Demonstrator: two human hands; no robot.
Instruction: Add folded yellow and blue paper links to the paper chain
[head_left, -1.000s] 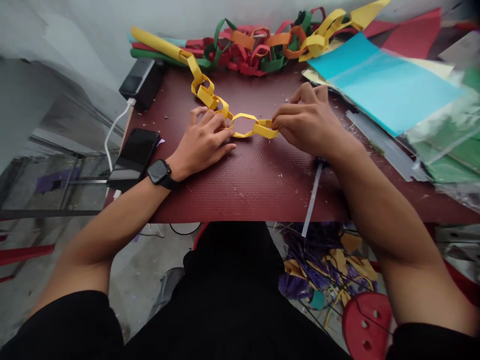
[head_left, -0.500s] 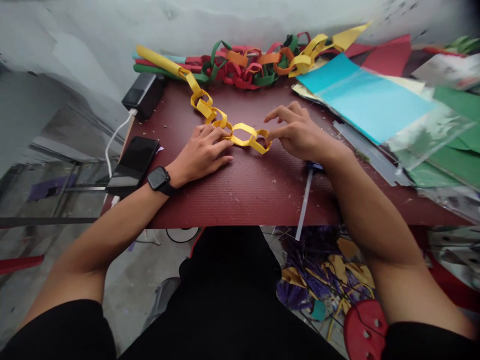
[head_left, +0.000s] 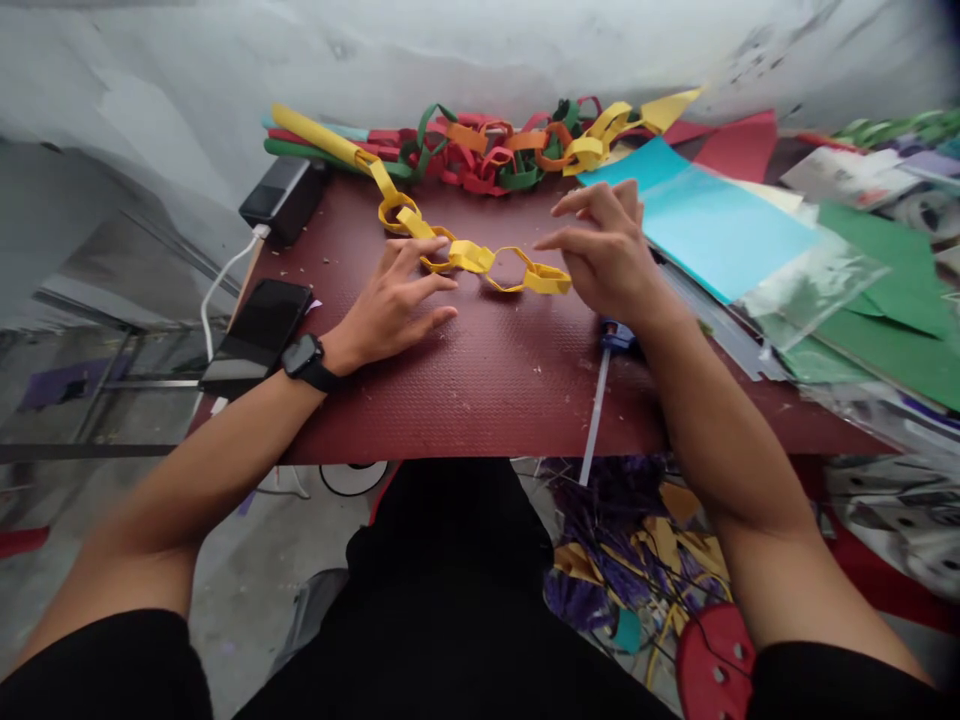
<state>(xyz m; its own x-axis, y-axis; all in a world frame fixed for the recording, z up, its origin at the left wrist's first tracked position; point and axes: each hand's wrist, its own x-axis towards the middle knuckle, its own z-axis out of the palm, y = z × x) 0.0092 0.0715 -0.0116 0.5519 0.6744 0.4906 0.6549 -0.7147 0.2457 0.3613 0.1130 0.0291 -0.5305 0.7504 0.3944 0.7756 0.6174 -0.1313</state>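
A yellow paper chain (head_left: 470, 256) lies across the dark red table, its links running from a yellow paper roll (head_left: 315, 133) at the back left toward the middle. My left hand (head_left: 401, 295) is spread beside the chain, and its index fingertip is at one of the links. Just past the chain's right end my right hand (head_left: 611, 250) is raised, fingers apart, with nothing in it. A blue glue gun (head_left: 617, 336) lies partly under my right wrist, a pale glue stick (head_left: 595, 420) pointing toward the front edge.
Red, green and orange paper chains (head_left: 480, 165) are heaped along the wall. Blue paper sheets (head_left: 720, 225) and green sheets (head_left: 892, 290) cover the right side. A phone (head_left: 259, 325) and a black power box (head_left: 281, 200) with a white cable (head_left: 214, 280) sit at the left.
The right end of the yellow chain has shifted right, and its links lie turned differently. My right hand has come off the end link; my left fingers have spread. The view has shifted slightly.
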